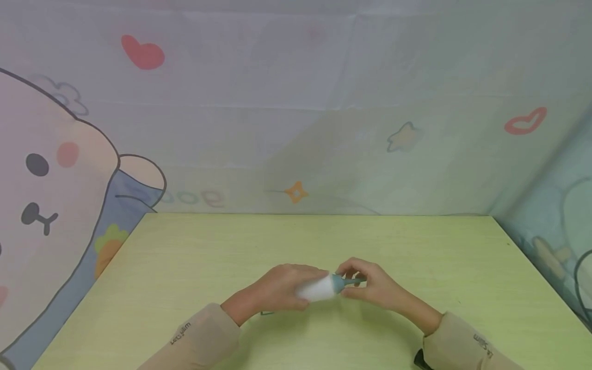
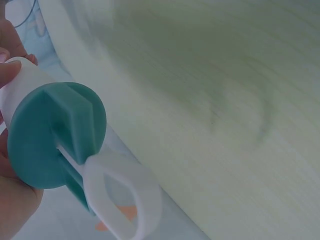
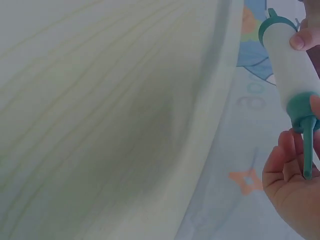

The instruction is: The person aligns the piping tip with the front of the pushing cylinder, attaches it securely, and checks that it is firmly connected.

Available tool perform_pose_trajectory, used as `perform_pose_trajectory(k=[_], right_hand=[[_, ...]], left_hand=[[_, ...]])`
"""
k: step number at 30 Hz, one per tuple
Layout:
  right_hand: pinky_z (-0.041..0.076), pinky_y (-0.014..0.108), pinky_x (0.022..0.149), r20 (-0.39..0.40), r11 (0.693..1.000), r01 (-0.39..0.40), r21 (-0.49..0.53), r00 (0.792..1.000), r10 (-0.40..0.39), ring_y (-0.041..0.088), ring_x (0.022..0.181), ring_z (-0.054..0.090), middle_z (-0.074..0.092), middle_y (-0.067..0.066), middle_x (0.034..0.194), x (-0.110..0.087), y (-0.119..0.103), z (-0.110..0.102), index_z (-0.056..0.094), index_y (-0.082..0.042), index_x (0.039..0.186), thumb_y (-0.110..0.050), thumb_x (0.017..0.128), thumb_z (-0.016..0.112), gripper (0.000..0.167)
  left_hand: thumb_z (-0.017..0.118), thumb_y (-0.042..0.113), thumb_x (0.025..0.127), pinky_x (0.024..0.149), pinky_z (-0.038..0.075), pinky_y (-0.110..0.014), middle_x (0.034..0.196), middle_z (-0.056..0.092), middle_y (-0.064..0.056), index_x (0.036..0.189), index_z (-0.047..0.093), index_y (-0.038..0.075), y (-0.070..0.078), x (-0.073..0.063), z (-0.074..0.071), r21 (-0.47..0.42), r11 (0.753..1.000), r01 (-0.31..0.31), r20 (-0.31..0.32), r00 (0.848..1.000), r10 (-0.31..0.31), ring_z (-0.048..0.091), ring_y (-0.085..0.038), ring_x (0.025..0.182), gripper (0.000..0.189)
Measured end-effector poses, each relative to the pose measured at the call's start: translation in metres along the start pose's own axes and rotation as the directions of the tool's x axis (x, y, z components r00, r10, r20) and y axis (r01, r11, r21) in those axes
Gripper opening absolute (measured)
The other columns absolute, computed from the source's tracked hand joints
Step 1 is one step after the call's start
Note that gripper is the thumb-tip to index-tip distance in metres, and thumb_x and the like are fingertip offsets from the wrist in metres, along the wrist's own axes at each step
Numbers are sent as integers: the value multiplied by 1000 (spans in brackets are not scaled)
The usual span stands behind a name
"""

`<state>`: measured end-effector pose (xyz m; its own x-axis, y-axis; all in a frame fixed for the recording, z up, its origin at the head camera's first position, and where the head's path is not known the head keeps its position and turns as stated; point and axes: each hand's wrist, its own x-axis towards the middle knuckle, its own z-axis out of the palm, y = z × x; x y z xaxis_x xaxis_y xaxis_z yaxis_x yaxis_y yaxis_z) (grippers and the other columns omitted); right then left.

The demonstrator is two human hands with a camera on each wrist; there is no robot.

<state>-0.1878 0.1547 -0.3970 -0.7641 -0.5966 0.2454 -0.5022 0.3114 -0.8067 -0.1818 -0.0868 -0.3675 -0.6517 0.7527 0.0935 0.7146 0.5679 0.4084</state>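
A white syringe with teal ends is held in the air over the table, its nozzle pointing right in the head view. My left hand grips the white barrel from behind and above. At the other end my right hand pinches the teal collar at the nozzle's base between thumb and fingers. The left wrist view shows the teal end plate and the plunger's white ring handle. Part of the barrel is hidden behind the left fingers.
A pale yellow-green table lies beneath both hands. Behind it hangs a printed cloth with a cartoon bear at the left. Outside the table's right edge a dark cable curves down.
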Motion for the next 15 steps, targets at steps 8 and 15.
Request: perform_pose_trajectory(k=[8, 15], right_hand=[[47, 23, 62, 12, 999, -35, 26, 999, 34, 7, 73, 53, 62, 9, 86, 1, -1, -1, 59, -5, 102, -16, 86, 56, 20], [51, 31, 65, 41, 993, -86, 83, 996, 83, 17, 74, 63, 65, 14, 81, 1, 3, -3, 53, 1, 109, -16, 90, 49, 26]], left_hand=[[65, 9, 73, 79, 43, -23, 125, 53, 6, 128, 48, 21, 1, 0, 0, -4, 1000, 1, -2, 1000, -1, 53, -9, 104, 59], [65, 10, 74, 78, 44, -24, 126, 52, 5, 129, 46, 21, 1, 1, 0, 15, 1000, -1, 4, 1000, 1, 53, -10, 104, 59]])
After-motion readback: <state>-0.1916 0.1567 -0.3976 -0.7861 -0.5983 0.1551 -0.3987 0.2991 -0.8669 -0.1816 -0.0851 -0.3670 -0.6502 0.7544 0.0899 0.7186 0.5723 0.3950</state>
